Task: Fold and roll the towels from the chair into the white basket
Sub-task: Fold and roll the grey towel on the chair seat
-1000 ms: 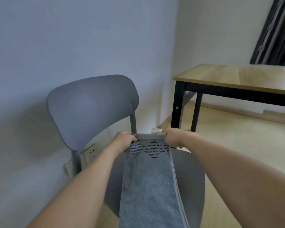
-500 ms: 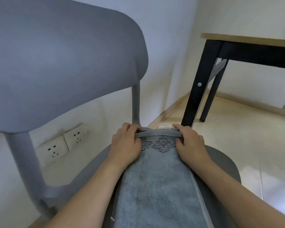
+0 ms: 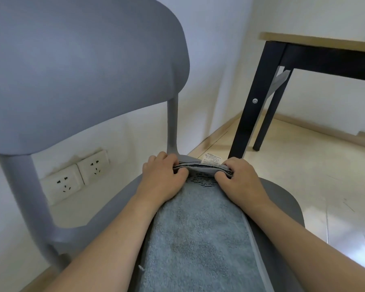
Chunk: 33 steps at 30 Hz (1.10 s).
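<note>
- Pale walls meet in a corner behind a grey moulded plastic chair (image 3: 78, 66), which stands on a light glossy floor (image 3: 303, 186); the chair serves as the landmark for everything else.
- Low on the wall behind the chair, seen through the gap under its backrest, sit two white wall sockets (image 3: 76, 178) side by side.
- To the right of the chair stands a table (image 3: 316, 42) with a light wooden top and black legs; its nearest leg comes down just beyond the seat's far right edge.
- On the chair seat lies a grey-blue terry towel (image 3: 198, 239), folded into a long strip that runs from the seat's far edge toward the camera.
- At the far end of the strip there is a dark stitched pattern and a small white care label (image 3: 212, 159) that sticks out past the fold.
- The left hand (image 3: 162, 178) clutches the far left corner of the towel, fingers curled over the layered edge.
- The right hand (image 3: 238, 180) grips the far right corner the same way, thumb and fingers pinching the stacked layers.
- Between the two hands the towel's end is turned up into a tight, narrow first roll.
</note>
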{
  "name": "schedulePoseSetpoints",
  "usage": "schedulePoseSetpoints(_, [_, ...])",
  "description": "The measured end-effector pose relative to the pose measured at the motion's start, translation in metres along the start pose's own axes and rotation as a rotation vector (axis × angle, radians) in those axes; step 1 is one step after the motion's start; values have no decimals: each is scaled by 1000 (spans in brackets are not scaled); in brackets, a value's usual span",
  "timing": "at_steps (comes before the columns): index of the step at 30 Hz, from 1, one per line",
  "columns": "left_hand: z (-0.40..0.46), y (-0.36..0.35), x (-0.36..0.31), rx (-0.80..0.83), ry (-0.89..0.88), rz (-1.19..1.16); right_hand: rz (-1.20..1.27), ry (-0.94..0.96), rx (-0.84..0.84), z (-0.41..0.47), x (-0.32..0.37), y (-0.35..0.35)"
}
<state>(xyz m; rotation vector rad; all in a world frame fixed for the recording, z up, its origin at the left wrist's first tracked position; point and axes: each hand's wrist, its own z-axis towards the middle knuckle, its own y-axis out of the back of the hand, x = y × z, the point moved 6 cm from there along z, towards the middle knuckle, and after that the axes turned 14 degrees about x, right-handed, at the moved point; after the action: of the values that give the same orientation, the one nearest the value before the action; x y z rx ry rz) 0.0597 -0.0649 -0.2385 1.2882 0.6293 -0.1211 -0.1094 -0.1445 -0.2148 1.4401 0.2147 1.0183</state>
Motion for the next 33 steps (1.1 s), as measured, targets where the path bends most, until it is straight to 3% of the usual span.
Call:
schedulePoseSetpoints(6, [-28, 25, -22, 70, -64, 58, -74, 41, 112, -27, 28, 23])
schedulePoseSetpoints(11, [-72, 123, -81, 82, -94, 23, -39, 137, 60, -64, 93, 118])
schedulePoseSetpoints(14, [-104, 178, -125, 195, -81, 73, -54, 192, 34, -93, 127, 177])
schedulePoseSetpoints(19, [-153, 248, -188, 187, -135, 204, -59, 232, 58, -145, 176, 253])
schedulePoseSetpoints(25, [-200, 290, -235, 187, -190, 376, -95, 138, 231, -195, 204, 298])
schedulePoseSetpoints(29, [-223, 296, -259, 243, -301, 365, -155, 109, 411, -215, 215, 308])
schedulePoseSetpoints(33, [-226, 298, -257, 377, -194, 369, -146, 136, 467, -214, 217, 315])
